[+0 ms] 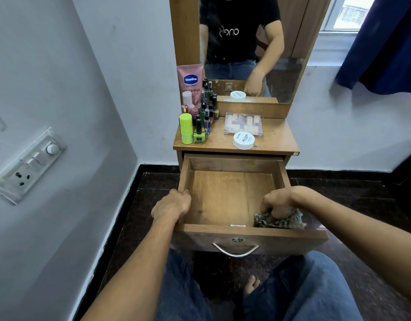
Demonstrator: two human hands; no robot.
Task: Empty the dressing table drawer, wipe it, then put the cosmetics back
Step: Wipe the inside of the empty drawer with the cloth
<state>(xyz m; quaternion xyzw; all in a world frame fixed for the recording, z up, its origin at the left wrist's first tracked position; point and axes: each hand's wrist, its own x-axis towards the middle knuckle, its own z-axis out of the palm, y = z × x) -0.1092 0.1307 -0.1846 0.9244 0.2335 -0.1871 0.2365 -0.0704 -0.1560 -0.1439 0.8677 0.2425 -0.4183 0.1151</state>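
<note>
A wooden drawer [218, 195] stands open from under a small dressing table [276, 137], and only a cloth is seen inside it. The dark patterned cloth [267, 222] is bunched in the near right corner of the drawer, where it is grasped by the right hand [278, 201], fingers curled into the fabric. The left wall of the drawer is gripped by the left hand [172, 205], its fingers hooked over the rim. A curved metal handle [235, 250] is fixed to the drawer front.

The cosmetics are gathered on the table. At the left, a pink Vaseline tube [191, 81] is stood behind a cluster of small bottles [205, 114], with a lime green bottle [185, 128] and a green nail polish bottle [199, 136] at the front. Toward the right, a clear palette case [244, 122] is laid flat, and a white round tub [244, 140] is set just in front of it, overlapping its edge.

A mirror [246, 42] is mounted behind the table. A switch panel [26, 165] is seen on the left wall and a blue curtain [385, 42] at the upper right.
</note>
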